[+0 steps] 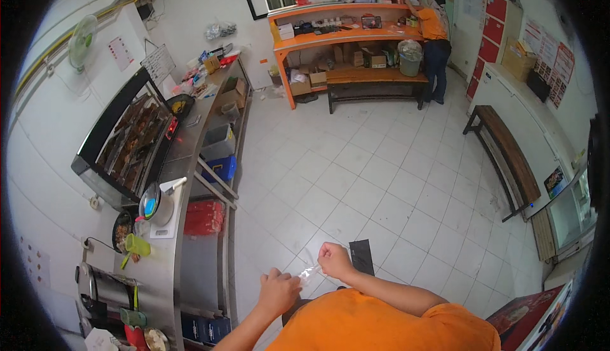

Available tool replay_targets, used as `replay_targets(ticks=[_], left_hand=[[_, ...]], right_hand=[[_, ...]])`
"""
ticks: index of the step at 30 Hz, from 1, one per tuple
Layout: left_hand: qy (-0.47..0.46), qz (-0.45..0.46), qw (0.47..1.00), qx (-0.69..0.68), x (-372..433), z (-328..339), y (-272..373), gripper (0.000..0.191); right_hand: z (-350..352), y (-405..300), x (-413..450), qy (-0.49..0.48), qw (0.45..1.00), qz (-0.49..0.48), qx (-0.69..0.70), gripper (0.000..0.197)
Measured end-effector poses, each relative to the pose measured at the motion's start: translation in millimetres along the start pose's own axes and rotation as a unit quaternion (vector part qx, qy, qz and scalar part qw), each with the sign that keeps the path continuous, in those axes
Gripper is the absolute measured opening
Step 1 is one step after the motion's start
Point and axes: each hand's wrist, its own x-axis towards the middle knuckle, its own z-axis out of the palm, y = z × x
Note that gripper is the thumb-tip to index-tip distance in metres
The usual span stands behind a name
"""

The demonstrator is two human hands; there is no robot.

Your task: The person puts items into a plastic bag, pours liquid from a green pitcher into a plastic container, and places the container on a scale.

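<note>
A small clear plastic bag (309,273) stretches between my two hands, over the tiled floor in front of my orange shirt. My left hand (280,290) grips its left end with bent fingers. At the other end, my right hand (335,260) is closed on the bag, wrist bent and knuckles up. What the bag contains, if anything, is too small to tell. Just right of my right hand, a flat black rectangular piece (362,257) shows at floor level.
To the left runs a steel counter (159,265) with a heated food display (136,136), a pot on a white kitchen scale (163,229), a green cup (137,244) and a cooker (105,284). A wooden bench (505,155) stands right. Another person (434,31) stands at the orange desk (343,36).
</note>
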Motion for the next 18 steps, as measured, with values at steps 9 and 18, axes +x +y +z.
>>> replay_targets(ticks=[9,18], left_hand=[[-0.229,-0.151,0.917,-0.291,11,-13,-58,0.045],[0.235,0.228,0.927,-0.183,29,-12,34,0.044]], right_hand=[[6,-7,-12,-0.039,0.999,0.006,-0.019,0.006],[-15,-28,6,-0.239,0.971,-0.024,-0.02,0.013]])
